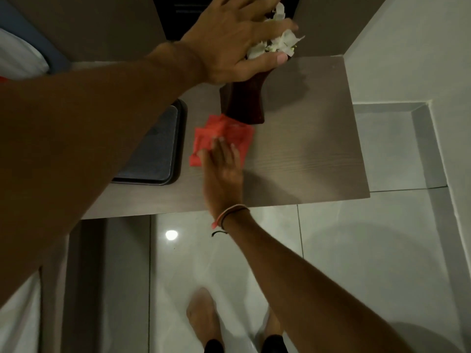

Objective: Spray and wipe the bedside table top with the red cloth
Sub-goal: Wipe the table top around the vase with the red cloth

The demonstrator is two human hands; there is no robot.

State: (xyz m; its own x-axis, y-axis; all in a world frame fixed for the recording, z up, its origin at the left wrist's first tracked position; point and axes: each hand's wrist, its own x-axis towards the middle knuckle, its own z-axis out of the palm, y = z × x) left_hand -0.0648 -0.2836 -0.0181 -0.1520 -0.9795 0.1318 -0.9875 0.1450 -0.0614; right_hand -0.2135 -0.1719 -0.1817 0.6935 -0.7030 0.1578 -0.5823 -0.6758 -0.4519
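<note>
The red cloth (230, 133) lies crumpled on the brown wood-grain bedside table top (305, 149), near its middle. My right hand (221, 169) presses flat on the cloth's near side, fingers stretched forward. Just behind the cloth, a dark brown vase (244, 103) with white flowers (277, 44) leans to the right. My left hand (229, 39) grips it around the neck, fingers spread over the blooms. The vase's base touches or hovers at the cloth's far edge; I cannot tell which. No spray bottle is in view.
A dark rectangular tray (155, 149) sits on the left part of the table, beside the cloth. A bed with white linen (15, 54) lies at far left. Glossy light floor tiles (356, 250) and my bare feet (201, 314) are below the table's front edge.
</note>
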